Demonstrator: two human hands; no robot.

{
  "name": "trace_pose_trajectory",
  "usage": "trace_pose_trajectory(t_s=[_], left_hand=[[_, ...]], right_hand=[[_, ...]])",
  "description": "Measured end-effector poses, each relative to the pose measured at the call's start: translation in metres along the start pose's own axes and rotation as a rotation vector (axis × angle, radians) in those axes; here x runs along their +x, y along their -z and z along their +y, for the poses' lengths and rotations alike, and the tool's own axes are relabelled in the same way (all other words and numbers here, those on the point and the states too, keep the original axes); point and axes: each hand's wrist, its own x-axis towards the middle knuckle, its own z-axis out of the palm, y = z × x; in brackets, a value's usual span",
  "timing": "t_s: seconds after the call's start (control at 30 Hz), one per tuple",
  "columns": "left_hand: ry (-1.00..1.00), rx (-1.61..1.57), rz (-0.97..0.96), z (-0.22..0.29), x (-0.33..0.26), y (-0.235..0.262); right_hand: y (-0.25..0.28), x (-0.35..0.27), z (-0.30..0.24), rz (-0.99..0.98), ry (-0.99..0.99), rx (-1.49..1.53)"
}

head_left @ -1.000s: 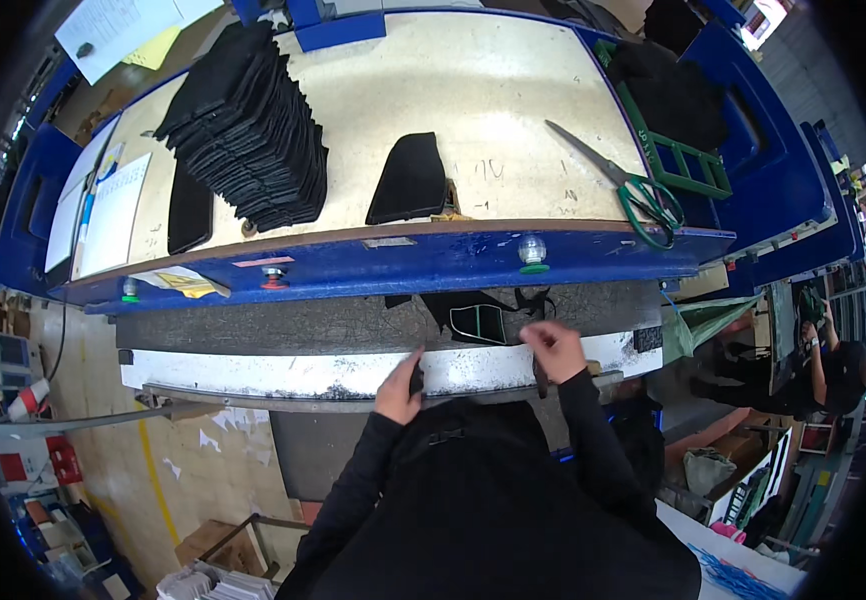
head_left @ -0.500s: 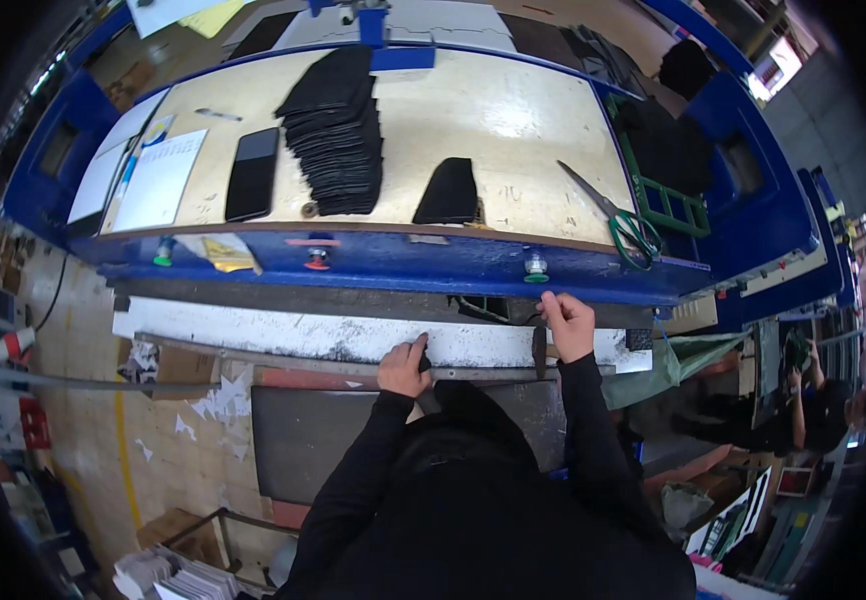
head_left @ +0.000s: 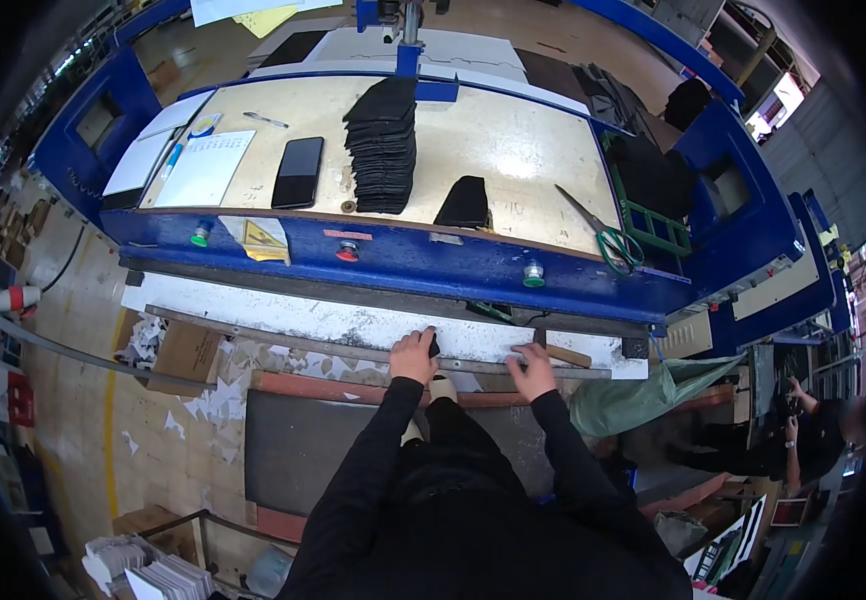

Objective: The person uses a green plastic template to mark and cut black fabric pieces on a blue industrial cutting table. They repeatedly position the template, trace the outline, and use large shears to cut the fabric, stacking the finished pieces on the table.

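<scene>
- Head view, the left hand (head_left: 413,358): at the front edge of the white strip (head_left: 283,312), fingers curled and fairly closed around a small dark object (head_left: 435,345); only its edge shows past the fingers, so its kind cannot be told.
- The right hand (head_left: 531,372): on the same strip's front edge, loosely bent, fingers parted; nothing shows in its grasp, though the underside is hidden.
- The tool (head_left: 568,356), with a dark head and a wooden handle, lies on the strip just beyond and to the right of the right fingertips. Its handle runs rightward, slanting slightly toward the person; the head end is nearest those fingers. Whether they touch it cannot be told.
- The right hand is much nearer the tool; the left hand is well to the left, with bare strip between the hands.
- The green-edged piece (head_left: 488,311) lies ahead of both hands, sideways between them, partly hidden beneath the blue beam (head_left: 433,262). Its visible part runs left to right, dipping rightward; the right hand looks slightly nearer.
- Above the beam, the black stack (head_left: 383,150) and scissors (head_left: 603,235) rest on the tabletop (head_left: 513,130), apart from both hands.
</scene>
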Motion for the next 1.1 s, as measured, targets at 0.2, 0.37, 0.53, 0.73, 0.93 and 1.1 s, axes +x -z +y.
trace_pose_trajectory(t_s=[0.2, 0.37, 0.53, 0.73, 0.93, 1.1], left_hand=[[-0.029, 0.009, -0.007, -0.001, 0.0, 0.003], [-0.054, 0.014, -0.04, -0.01, -0.006, -0.002], [-0.064, 0.006, -0.089, -0.014, -0.018, -0.009], [-0.03, -0.141, -0.155, -0.016, -0.034, 0.004], [-0.003, -0.237, -0.275, -0.024, -0.053, 0.015], [0.017, -0.274, -0.36, -0.038, -0.064, 0.008]], right_hand=[[-0.039, -0.039, -0.016, -0.088, 0.006, -0.229], [-0.045, -0.039, -0.027, -0.088, -0.056, -0.209], [-0.042, -0.048, -0.025, -0.128, -0.054, -0.233], [-0.029, -0.028, -0.018, -0.46, -0.181, -0.119], [-0.034, 0.058, -0.024, -0.33, 0.355, -0.336], [-0.046, 0.107, 0.006, -0.61, 0.608, -0.296]])
